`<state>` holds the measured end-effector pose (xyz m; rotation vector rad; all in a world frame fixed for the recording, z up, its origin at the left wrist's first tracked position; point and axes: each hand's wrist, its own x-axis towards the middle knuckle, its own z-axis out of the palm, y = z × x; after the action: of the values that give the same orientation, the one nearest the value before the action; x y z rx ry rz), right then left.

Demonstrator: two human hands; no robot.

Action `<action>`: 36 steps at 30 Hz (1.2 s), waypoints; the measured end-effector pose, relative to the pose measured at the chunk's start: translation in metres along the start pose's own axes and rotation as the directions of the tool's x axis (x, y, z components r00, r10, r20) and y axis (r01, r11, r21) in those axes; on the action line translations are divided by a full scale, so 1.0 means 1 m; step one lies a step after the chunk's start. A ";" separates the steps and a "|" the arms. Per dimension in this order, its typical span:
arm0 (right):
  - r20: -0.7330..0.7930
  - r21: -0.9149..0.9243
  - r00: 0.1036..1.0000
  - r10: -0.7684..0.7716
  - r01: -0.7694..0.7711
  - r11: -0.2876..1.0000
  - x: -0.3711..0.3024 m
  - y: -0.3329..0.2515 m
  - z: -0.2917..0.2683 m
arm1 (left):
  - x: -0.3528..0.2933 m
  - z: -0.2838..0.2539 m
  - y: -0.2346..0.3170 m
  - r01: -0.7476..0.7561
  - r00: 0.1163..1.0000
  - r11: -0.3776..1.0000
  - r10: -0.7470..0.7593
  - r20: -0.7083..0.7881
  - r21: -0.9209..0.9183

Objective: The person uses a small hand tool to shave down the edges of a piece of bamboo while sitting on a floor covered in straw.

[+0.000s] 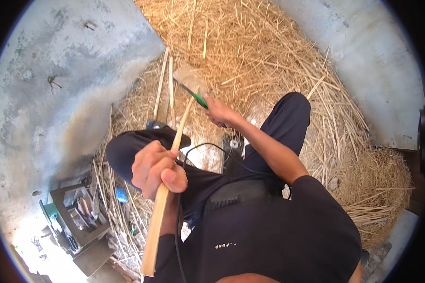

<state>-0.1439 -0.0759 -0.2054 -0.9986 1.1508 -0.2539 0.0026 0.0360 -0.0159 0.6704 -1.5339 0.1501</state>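
Observation:
In my left hand (159, 170), closed and raised before my body, is a long pale strip of split bamboo or wood (156, 231). Its wide end points down toward me; the narrow end slants up and away past my knee. My right hand (217, 111) is wrapped round the green handle of a knife (201, 100), with the dark, thin blade pointing to the far left. That blade lies close to the strip's far end, and I cannot tell whether they touch. A black cable (178, 226) hangs beside my left hand.
Straw-like shavings (250, 52) cover the ground, heaped at the far side and right. Loose strips (171, 89) lie beyond my left leg. Stained grey walls (80, 61) stand left and right. A wooden box of small items (75, 217) and a blue object (122, 194) are at lower left.

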 end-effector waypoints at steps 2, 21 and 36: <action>-0.241 -0.454 0.719 -0.652 0.510 0.731 -0.019 -0.012 0.020 | 0.002 -0.001 0.000 0.018 1.000 1.000 -0.018 0.005 -0.007; -0.298 0.024 0.800 -0.521 0.551 0.834 0.003 0.002 0.006 | 0.002 -0.002 -0.007 0.059 0.997 0.997 -0.061 -0.039 -0.050; -0.157 0.052 0.965 -0.212 0.222 0.974 0.028 0.039 0.002 | 0.003 -0.006 -0.002 0.025 1.000 1.000 -0.025 0.003 -0.014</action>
<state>-0.1416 -0.0703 -0.2528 -1.0591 1.1609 -0.5494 0.0092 0.0361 -0.0131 0.6789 -1.5271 0.1191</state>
